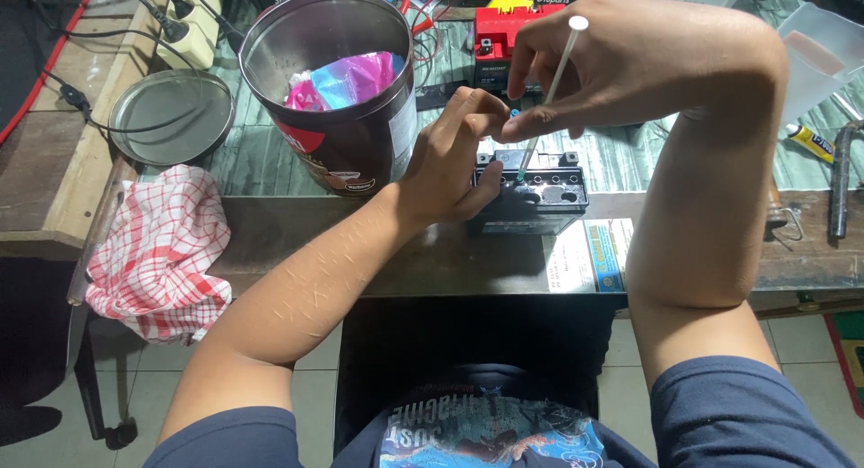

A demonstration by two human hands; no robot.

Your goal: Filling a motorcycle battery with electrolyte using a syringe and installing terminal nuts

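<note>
A: Black battery [531, 198] sits at the bench [423, 252] edge; left hand [450, 162] clamps its side. One metal tin [333, 90] beside it.

B: Right hand [621, 58] pinches one white stick [551, 90], tip in a port. I'd keep it vertical, battery steady.

A: One checkered cloth [157, 252], one lid [171, 117].

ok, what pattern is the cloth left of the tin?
Red-and-white checked cloth, beside the round metal tin; head view.
</note>
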